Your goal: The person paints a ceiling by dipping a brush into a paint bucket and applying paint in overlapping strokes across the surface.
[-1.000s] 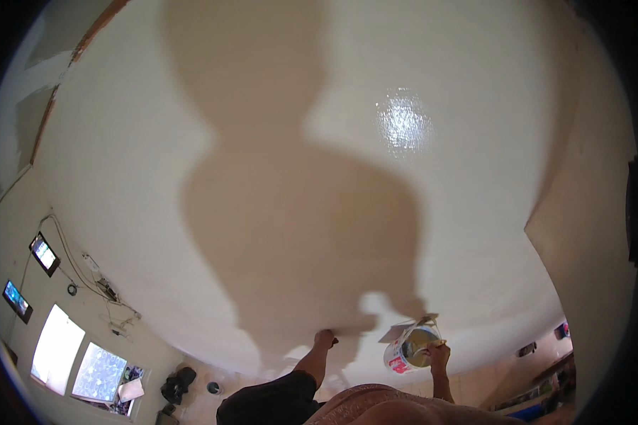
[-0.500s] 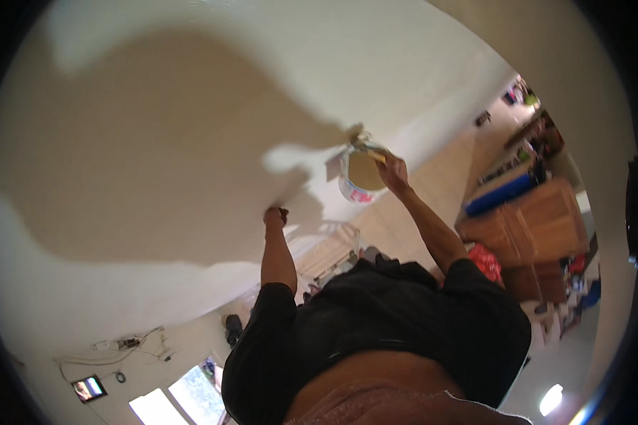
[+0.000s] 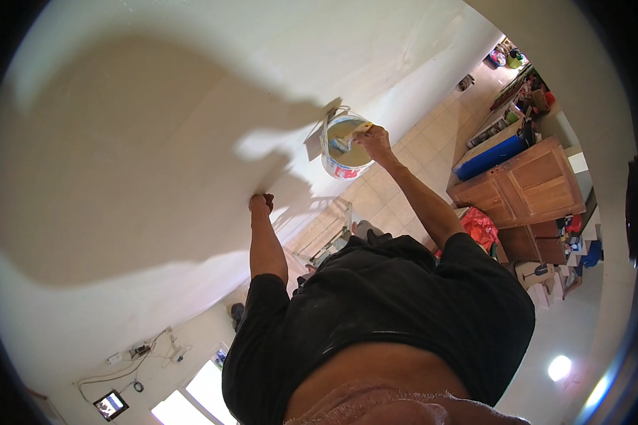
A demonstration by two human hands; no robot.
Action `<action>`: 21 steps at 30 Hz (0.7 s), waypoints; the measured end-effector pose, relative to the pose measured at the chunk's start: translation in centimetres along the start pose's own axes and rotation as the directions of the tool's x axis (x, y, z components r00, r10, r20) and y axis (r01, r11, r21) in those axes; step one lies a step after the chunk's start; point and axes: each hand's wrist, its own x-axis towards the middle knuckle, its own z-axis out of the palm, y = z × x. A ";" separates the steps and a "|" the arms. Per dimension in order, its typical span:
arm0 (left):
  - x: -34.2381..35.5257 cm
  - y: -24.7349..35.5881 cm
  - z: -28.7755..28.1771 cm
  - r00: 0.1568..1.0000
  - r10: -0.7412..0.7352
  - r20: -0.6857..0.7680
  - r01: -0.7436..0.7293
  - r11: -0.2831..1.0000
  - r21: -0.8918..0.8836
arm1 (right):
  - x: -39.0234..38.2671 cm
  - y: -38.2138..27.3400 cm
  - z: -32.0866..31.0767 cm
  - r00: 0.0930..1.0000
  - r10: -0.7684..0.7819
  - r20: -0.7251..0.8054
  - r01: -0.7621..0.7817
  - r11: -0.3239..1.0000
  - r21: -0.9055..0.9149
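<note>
My right hand (image 3: 377, 144) is closed around the yellowish handle of a paintbrush (image 3: 341, 144). The brush's pale bristle end points down into a white bucket (image 3: 327, 157) with red print on its side. Inside the bucket is beige paint (image 3: 347, 158); whether the bristles touch it is hard to tell. A wire handle rises behind the bucket's rim, close to the wall. To the left, my left hand (image 3: 262, 203) is held against or very near the pale wall (image 3: 156, 163), fingers curled in. What it holds, if anything, is hidden.
Below lies a tiled floor (image 3: 384, 198). At the right are a brown wooden cabinet (image 3: 539, 180), a long blue box (image 3: 490, 160) and a red plastic bag (image 3: 479, 228). Wires (image 3: 145, 349) and a small lit screen (image 3: 111, 405) are on the wall at lower left.
The brush has gone from the bucket's far rim to pointing down inside it, my right hand turning with it. My left hand stays by the wall. The whole view has shifted slightly.
</note>
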 end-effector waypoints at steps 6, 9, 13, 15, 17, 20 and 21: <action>2.0 -0.3 -0.9 0.997 0.036 0.065 -0.034 0.999 -0.036 | -0.1 -1.3 0.5 0.874 -0.486 -0.006 0.468 0.846 -0.255; 2.9 -0.3 -1.8 0.985 0.028 0.168 -0.017 0.998 -0.066 | -0.7 -1.9 0.6 0.783 -0.622 0.004 0.582 0.731 -0.358; 2.3 -0.8 -0.4 0.994 0.025 0.109 -0.021 0.999 -0.035 | -1.3 -1.3 0.3 0.953 -0.254 -0.163 0.214 0.950 -0.225; 2.1 -0.8 0.6 0.999 0.039 0.015 -0.038 0.999 -0.010 | -1.7 -1.4 -0.1 0.971 -0.146 -0.188 0.098 0.965 -0.245; 4.3 -1.8 -1.3 0.992 0.103 0.069 -0.088 0.978 -0.189 | -2.0 -1.6 0.4 0.990 -0.108 -0.088 0.084 0.965 -0.247; 8.7 -3.5 -3.8 0.485 0.666 0.567 -0.440 -0.374 0.816 | -0.2 2.2 -0.1 0.809 -0.505 0.300 0.566 0.536 -0.626; 6.9 -3.5 -3.3 0.526 0.538 0.658 -0.553 -0.372 0.746 | -0.8 3.2 -0.9 0.825 -0.483 0.294 0.521 0.450 -0.725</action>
